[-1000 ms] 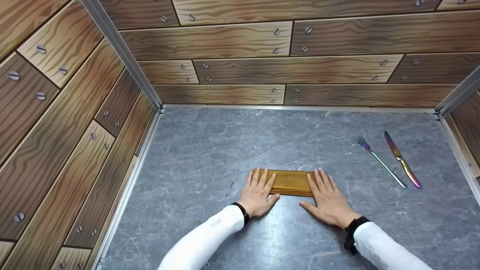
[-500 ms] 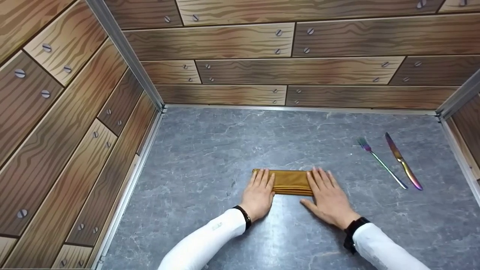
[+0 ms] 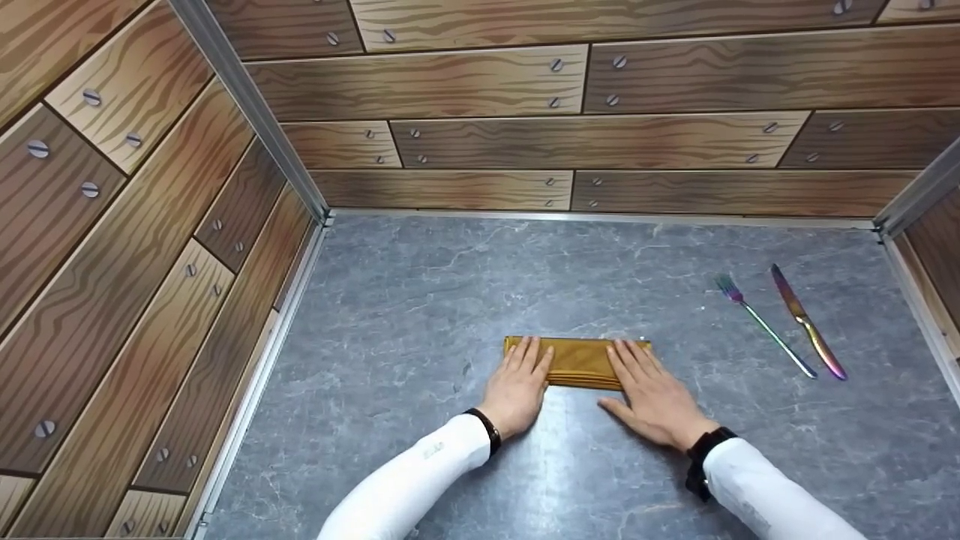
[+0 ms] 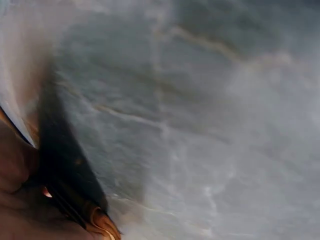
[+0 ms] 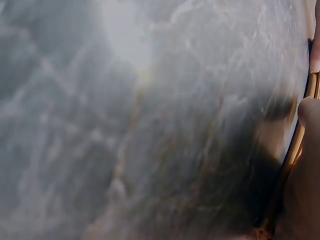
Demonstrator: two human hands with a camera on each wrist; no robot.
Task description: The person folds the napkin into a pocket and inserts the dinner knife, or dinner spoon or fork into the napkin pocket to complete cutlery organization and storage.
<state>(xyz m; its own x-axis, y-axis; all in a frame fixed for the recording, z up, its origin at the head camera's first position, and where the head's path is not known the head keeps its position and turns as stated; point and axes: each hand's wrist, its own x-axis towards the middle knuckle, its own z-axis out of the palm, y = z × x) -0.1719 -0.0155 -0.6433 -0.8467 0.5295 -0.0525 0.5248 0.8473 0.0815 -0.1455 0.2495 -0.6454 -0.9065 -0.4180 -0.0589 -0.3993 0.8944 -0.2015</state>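
A mustard-gold cloth (image 3: pixel 581 360), folded into a flat layered strip, lies on the grey marbled tabletop in the head view. My left hand (image 3: pixel 517 394) rests on its left end with fingers straight, its thumb hidden from above. On the right end lies my right hand (image 3: pixel 656 394), fingers extended over the cloth and thumb spread out on the near side. The left wrist view shows a folded end of the cloth (image 4: pixel 102 222) beside the left hand (image 4: pixel 22 195). In the right wrist view the layered edge of the cloth (image 5: pixel 295 142) runs beside the right hand (image 5: pixel 306 180).
An iridescent fork (image 3: pixel 766 326) and a matching knife (image 3: pixel 808 322) lie side by side to the right of the cloth. Wood-patterned walls (image 3: pixel 487 142) with metal edging enclose the tabletop (image 3: pixel 390 285) at the back and both sides.
My left thumb has drawn in from its spread position beside the cloth. The right hand has slid slightly left, uncovering the cloth's right end. The fork and knife stay put.
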